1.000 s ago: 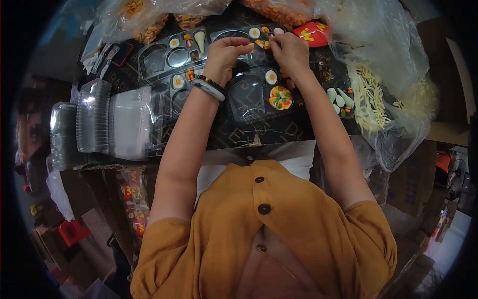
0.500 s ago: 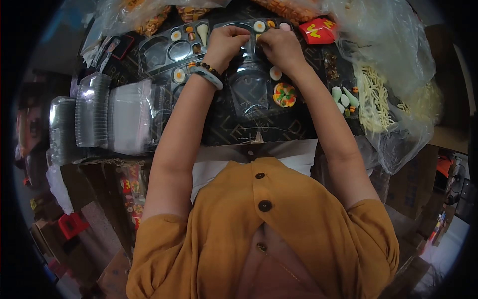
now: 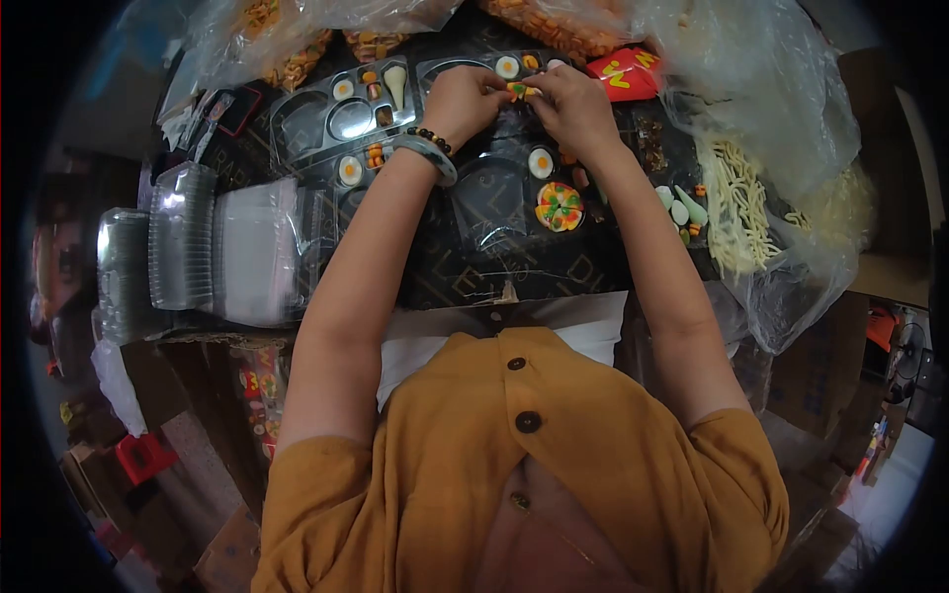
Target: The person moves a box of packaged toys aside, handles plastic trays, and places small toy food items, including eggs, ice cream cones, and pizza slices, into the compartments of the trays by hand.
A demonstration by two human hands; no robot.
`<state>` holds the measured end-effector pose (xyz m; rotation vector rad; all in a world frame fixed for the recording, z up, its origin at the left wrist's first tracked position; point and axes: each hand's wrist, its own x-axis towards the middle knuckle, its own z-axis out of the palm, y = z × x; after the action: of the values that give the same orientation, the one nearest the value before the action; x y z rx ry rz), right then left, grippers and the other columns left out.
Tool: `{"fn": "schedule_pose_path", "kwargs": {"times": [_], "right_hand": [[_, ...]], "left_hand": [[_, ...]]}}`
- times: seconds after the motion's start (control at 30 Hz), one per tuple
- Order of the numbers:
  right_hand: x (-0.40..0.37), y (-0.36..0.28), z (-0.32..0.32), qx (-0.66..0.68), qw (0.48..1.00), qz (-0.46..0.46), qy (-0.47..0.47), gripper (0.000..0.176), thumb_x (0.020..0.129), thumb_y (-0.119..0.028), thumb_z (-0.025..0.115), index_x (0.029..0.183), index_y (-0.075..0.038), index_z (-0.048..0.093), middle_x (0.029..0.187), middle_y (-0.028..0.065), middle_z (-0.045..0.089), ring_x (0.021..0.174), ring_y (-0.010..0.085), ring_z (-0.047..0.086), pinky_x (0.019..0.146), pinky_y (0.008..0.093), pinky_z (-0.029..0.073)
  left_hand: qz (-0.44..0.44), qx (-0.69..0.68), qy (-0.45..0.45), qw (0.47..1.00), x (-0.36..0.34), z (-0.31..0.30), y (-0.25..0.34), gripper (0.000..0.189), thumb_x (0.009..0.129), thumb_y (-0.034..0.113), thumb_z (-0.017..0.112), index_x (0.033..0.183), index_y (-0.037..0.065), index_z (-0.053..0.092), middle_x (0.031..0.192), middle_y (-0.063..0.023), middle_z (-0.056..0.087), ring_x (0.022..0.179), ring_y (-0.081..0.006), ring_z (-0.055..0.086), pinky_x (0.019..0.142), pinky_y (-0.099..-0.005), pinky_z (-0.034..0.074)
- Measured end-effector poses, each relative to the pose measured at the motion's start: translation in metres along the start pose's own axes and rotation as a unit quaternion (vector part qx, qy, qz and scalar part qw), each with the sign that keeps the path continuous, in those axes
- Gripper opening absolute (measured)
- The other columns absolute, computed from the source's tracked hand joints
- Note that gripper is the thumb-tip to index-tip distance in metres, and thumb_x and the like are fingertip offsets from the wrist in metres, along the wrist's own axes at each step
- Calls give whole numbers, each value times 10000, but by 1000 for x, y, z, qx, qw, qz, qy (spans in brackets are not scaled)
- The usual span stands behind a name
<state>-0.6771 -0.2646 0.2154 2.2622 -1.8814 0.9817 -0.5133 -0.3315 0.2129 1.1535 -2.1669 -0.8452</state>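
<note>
Between the fingertips of my left hand [image 3: 465, 103] and my right hand [image 3: 577, 107] is a small toy pizza slice [image 3: 521, 91], colored yellow, red and green; both hands pinch it. It is held over a clear compartment tray [image 3: 435, 67] at the far side of the table. Beside my fingers, a toy egg [image 3: 507, 67] lies in that tray. Nearer me, another clear tray [image 3: 484, 205] bears a toy egg [image 3: 540, 163] and a round toy pizza [image 3: 560, 207]. A third tray [image 3: 289, 126], to the left, holds an egg, a white bottle-shaped piece and other small pieces.
Stacked clear trays [image 3: 182, 237] and plastic sleeves [image 3: 255, 252] stand at the left. On the right are a red packet [image 3: 627, 74], noodle-like pieces [image 3: 736, 208] and small green and white pieces [image 3: 691, 206]. Plastic bags [image 3: 751, 79] of orange pieces line the far edge.
The pizza slice now shows clearly between my fingertips. My right hand has moved slightly right and down, and the view has shifted a little.
</note>
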Motion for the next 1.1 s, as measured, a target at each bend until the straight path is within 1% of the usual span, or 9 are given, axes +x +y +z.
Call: {"fn": "schedule_pose_path", "kwargs": {"times": [0.2, 0.5, 0.6, 0.83, 0.93, 1.0, 1.03, 1.07, 1.1], "right_hand": [[0, 0, -3, -66, 997, -41, -3, 112, 723, -110, 659, 815, -49, 639, 788, 91, 561, 755, 270, 578, 640, 382, 468], [0, -2, 1, -75, 997, -9, -2, 102, 717, -155, 657, 806, -105, 666, 778, 66, 557, 772, 234, 581, 643, 379, 421], [0, -3, 0, -66, 998, -20, 14, 134, 707, -150, 657, 836, -118, 671, 788, 54, 571, 790, 219, 576, 663, 366, 406], [1, -9, -3, -71, 994, -80, -28, 142, 719, -115, 604, 834, -138, 684, 812, 12, 584, 856, 183, 550, 746, 350, 355], [1, -9, 0, -79, 993, -78, -42, 147, 723, -110, 596, 839, -134, 682, 808, 10, 580, 858, 188, 547, 760, 357, 341], [2, -10, 1, -84, 992, -75, -52, 152, 722, -112, 595, 848, -131, 679, 806, 10, 578, 860, 193, 545, 768, 360, 331], [3, -15, -3, -52, 997, -60, -21, 158, 731, -117, 612, 876, -113, 674, 809, 18, 586, 831, 188, 559, 760, 350, 360], [3, -21, -7, -18, 999, -44, 9, 171, 740, -121, 628, 904, -95, 668, 813, 27, 594, 803, 184, 572, 753, 339, 389], [4, -28, -10, -13, 999, -46, 9, 171, 740, -121, 628, 904, -95, 668, 813, 27, 594, 803, 184, 572, 753, 339, 389]], "left_hand": [[8, 27, 9, 1000, -4, 4, 3, 218, 719, 228, 667, 858, 63, 697, 729, -146, 646, 690, -282, 632, 661, -344, 499], [-13, -16, 29, 999, -6, 7, 4, 165, 720, 144, 618, 844, 60, 689, 725, -150, 630, 686, -298, 617, 655, -364, 495], [58, 54, 16, 997, -5, 8, -2, 135, 726, 118, 613, 830, 81, 690, 794, -159, 598, 739, -323, 587, 696, -395, 474], [54, 78, -54, 994, -3, 0, 2, 162, 743, 122, 612, 880, 84, 691, 821, -182, 633, 773, -341, 602, 709, -396, 482], [10, 0, -67, 998, -2, 0, -2, 171, 750, 128, 627, 898, 66, 685, 825, -190, 639, 780, -329, 615, 706, -380, 485], [-24, -65, -36, 997, 0, -3, -3, 202, 774, 165, 640, 912, 20, 669, 805, -149, 654, 732, -261, 625, 673, -335, 487], [-115, -239, -5, 964, 0, -2, 0, 239, 814, 196, 630, 919, -19, 632, 762, -85, 623, 617, -194, 568, 598, -285, 471], [-119, -237, -2, 964, 2, -6, -4, 239, 814, 196, 630, 919, -19, 632, 762, -85, 623, 617, -194, 568, 598, -285, 471], [-183, -447, -15, 875, 7, -11, -10, 223, 833, 189, 612, 921, -16, 606, 772, -72, 590, 615, -175, 534, 583, -261, 455]]}}
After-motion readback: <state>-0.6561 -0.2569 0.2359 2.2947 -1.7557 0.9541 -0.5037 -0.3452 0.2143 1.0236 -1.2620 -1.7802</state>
